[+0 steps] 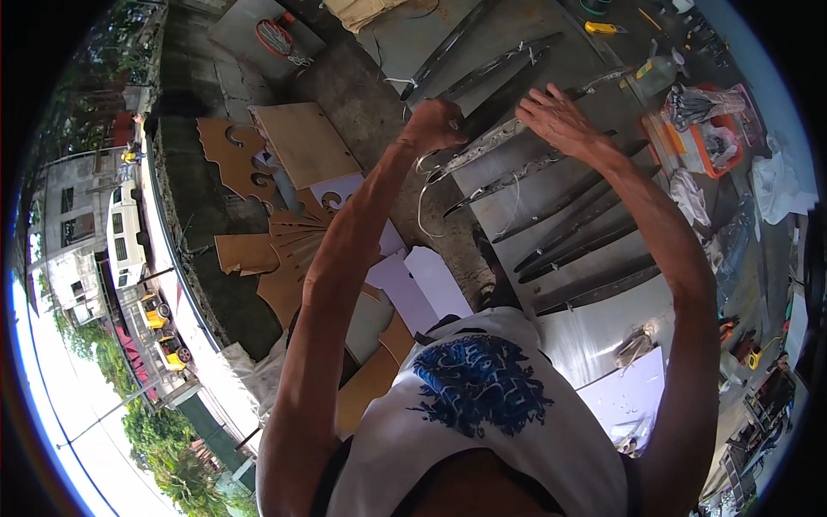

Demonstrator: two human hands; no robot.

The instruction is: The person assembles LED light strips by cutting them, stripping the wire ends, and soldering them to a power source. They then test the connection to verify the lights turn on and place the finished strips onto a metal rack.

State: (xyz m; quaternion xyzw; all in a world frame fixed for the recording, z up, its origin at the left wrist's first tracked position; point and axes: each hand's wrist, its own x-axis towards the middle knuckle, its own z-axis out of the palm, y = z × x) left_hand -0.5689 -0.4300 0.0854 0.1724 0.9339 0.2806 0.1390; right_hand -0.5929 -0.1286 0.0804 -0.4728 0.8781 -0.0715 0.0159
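Two bare hands, well apart, over a metal table [564,346]. Left hand [433,127]: curled into a fist, just beside the near end of a dark strip [501,102]; cannot tell whether it grips it. Right hand [556,122]: fingers spread and slightly bent, palm down, over a blotched pale strip [482,148]; contact unclear. Both strips run slantwise between the hands, the pale one nearer the body, its left end below the fist. Loose string [424,211] hangs by that end. More dark strips [579,226] lie nearer the body. Orange bin [730,164] right of the right hand; yellow cutter [605,28] beyond it.
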